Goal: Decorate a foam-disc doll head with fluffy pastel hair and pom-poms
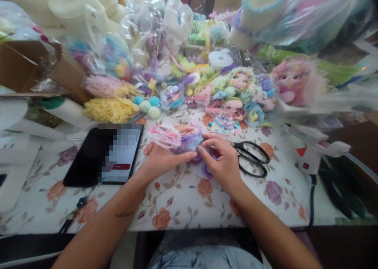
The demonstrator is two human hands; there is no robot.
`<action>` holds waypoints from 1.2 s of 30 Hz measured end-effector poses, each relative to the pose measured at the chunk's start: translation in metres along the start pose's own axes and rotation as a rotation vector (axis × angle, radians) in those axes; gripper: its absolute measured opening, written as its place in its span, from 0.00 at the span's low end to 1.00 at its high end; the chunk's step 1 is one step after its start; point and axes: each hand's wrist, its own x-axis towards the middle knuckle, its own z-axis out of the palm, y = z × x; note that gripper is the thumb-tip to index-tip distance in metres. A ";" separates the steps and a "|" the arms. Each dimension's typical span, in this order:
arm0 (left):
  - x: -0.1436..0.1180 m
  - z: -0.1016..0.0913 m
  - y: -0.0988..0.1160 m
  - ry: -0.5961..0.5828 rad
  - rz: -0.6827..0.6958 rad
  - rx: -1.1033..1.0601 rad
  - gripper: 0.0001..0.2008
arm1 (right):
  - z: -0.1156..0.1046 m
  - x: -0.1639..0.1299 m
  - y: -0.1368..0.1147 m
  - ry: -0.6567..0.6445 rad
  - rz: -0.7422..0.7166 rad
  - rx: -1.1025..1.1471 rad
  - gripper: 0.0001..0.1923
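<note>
Just above the flowered tablecloth, my left hand is wrapped round a small bundle of pink, lilac and blue ribbon and tulle. Pale pink loops of it spill over the back of that hand. My right hand meets the bundle from the other side, thumb and index finger pinched at its right edge. A bit of purple ribbon shows beneath the right palm. Close by on the right lie black-handled scissors, their blades partly hidden by my right hand. What the inner fingers press on is partly covered.
A phone lies to the left. A white glue gun stands at the right with its cord hanging down. Behind my hands are beads, doll heads, pompoms, yarn and a ribbon spool. A cardboard box sits far left.
</note>
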 end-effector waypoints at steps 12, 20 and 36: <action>0.002 0.000 0.002 0.005 -0.006 -0.001 0.21 | 0.002 -0.001 0.000 0.016 -0.028 -0.020 0.04; 0.002 0.002 -0.001 0.030 0.028 0.033 0.20 | 0.004 -0.002 -0.001 0.025 -0.043 -0.060 0.04; 0.001 -0.005 -0.005 -0.032 -0.032 -0.090 0.20 | 0.005 -0.001 -0.001 0.044 -0.030 -0.031 0.05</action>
